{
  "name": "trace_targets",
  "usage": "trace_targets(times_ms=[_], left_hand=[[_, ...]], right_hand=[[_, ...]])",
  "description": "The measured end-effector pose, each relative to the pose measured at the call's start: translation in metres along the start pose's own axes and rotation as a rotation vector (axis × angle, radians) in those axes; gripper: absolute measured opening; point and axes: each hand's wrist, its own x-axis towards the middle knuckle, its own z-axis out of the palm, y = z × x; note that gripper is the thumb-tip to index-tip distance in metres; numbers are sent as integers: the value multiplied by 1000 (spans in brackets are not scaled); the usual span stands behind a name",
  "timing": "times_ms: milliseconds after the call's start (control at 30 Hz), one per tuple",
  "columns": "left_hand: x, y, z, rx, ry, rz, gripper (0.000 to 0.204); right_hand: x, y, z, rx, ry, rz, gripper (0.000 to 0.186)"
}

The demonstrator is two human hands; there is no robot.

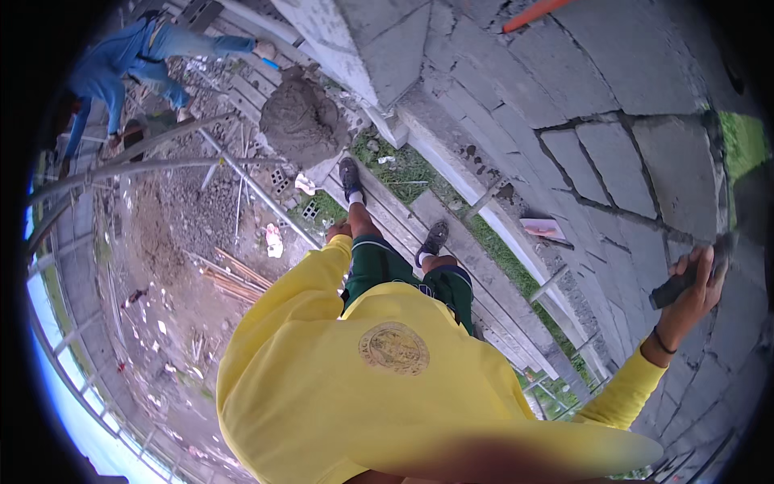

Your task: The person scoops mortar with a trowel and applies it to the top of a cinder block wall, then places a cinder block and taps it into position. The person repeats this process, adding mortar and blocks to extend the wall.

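Past a blurred yellow brim [592, 448], grips a dark tool [671, 292] in the right hand [695, 284] with curled fingers, its long axis slanting forward-right by the grey block wall [613, 165], well apart from the left hand [339, 231], whose grasp cannot be told.

The emblem [393, 348] on the yellow shirt [302, 371] bore lettering [365, 352] around its rim (only partly legible); pale marks [424, 289] on the shorts [377, 270] were unreadable.

Two yellow-sleeved hands [698, 284], two dark sneakers [351, 177] — one dark-handled tool [672, 292], one mortar heap [298, 121], one blue-clad co-worker [117, 66].
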Motion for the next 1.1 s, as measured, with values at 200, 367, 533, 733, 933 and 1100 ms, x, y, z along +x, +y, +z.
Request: trace_targets(times_ms=[200, 367, 533, 733, 933, 1100], left_hand=[[-26, 20, 35, -24, 144, -193, 37], [-11, 26, 17, -57, 1, 82, 47], [42, 41, -10, 229, -148, 405, 86], [83, 40, -51, 23, -181, 199, 91], [106, 33, -75, -75, -157, 121, 90], [101, 34, -70, -81, -130, 114, 92]], right_hand=[[-152, 170, 165, 231, -251, 326, 28], [-226, 338, 361, -4, -705, 993, 26], [-239, 494, 590, -374, -1152, 907, 16], [-287, 653, 847, -383, -1059, 904, 18], [-339, 682, 1021, 164, -1242, 1024, 19], [-311, 629, 1013, 153, -1309, 920, 17]])
